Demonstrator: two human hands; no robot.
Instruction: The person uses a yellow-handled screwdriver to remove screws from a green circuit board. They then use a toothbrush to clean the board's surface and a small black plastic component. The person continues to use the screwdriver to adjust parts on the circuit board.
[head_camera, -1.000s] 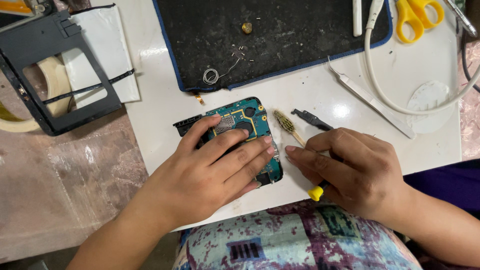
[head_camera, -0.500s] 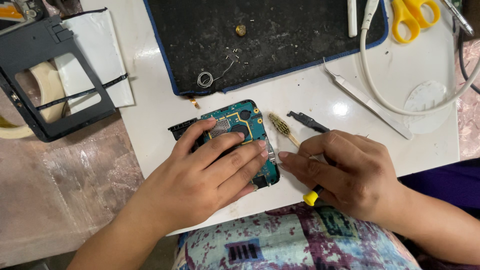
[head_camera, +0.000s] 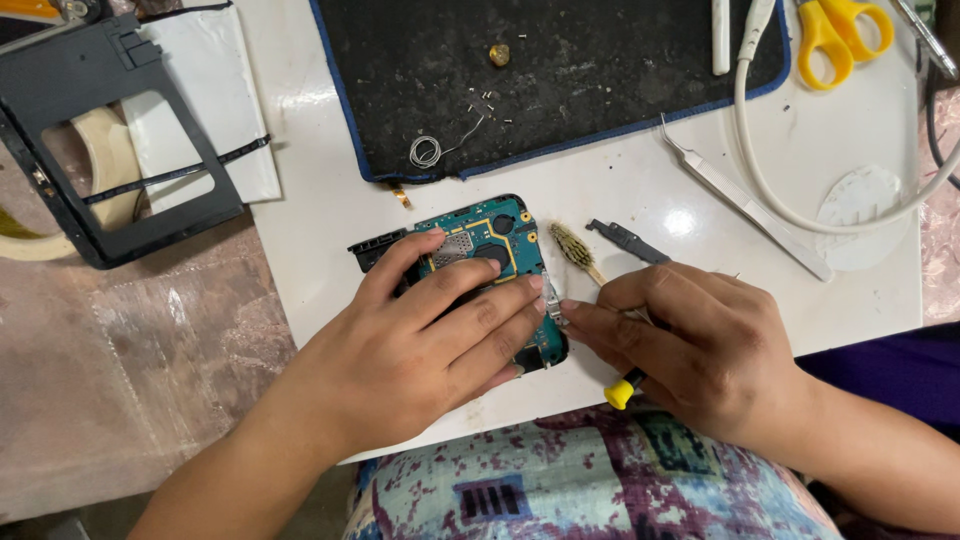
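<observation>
on the white table (head_camera: 330, 220), below the black work mat (head_camera: 560, 70), sits a teal circuit board (head_camera: 490, 240) in its dark frame, near the front edge. left hand (head_camera: 420, 340) lies flat across the board's lower half, fingers spread and pressing down, not curled round anything. right hand (head_camera: 690, 340) is clenched on a small tool with a yellow end (head_camera: 620, 392); fingertips meet the board's right edge, tip hidden under them. worn brush (head_camera: 578, 250) lies just beside the board, a small dark plastic part (head_camera: 625, 238) next to it, metal tweezers (head_camera: 745, 205) further right. loose screws (head_camera: 485, 100) on the mat.

judgement: board looks light, thin, stiff but brittle, with exposed parts on top. likely slides on the glossy table unless pinned. best held by the edges or frame, pressure on bare areas only.
</observation>
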